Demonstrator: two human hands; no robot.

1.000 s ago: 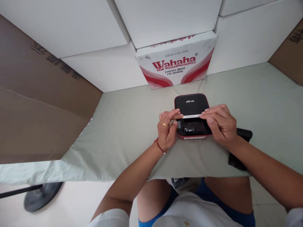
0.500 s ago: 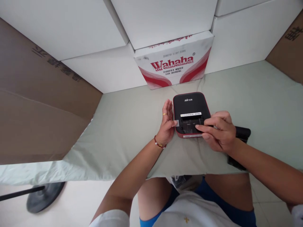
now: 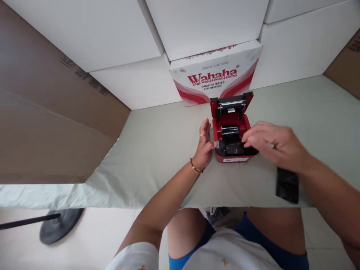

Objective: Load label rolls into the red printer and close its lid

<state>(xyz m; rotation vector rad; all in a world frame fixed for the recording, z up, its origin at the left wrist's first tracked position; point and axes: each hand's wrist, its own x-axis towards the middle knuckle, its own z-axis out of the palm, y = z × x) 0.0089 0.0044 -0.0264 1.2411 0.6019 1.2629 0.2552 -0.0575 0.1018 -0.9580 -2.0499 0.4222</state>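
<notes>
A small red and black printer (image 3: 236, 159) stands on the cloth with its lid (image 3: 232, 100) raised at the back. Inside it lies a shiny dark roll (image 3: 230, 131), and dark film (image 3: 234, 148) stretches across the front part. My left hand (image 3: 204, 148) rests along the printer's left side, fingers straight, thumb on a grey tab at the edge. At the right of the opening is my right hand (image 3: 270, 144), fingertips pinched together and slightly blurred; whether something is between them is hidden. A black folded item (image 3: 287, 185) lies below my right wrist.
A Wahaha water carton (image 3: 213, 80) stands behind the printer, against stacked white boxes (image 3: 208, 26). Brown cardboard boxes flank the table, a large one (image 3: 56, 123) at left. Pale green cloth (image 3: 157, 150) covers the table. A black round base (image 3: 60, 227) stands on the floor.
The printer's lid, closed before, has swung up and shows the inside. My right hand has lifted off the front film and moved to the opening's right side. My left hand remains beside the printer.
</notes>
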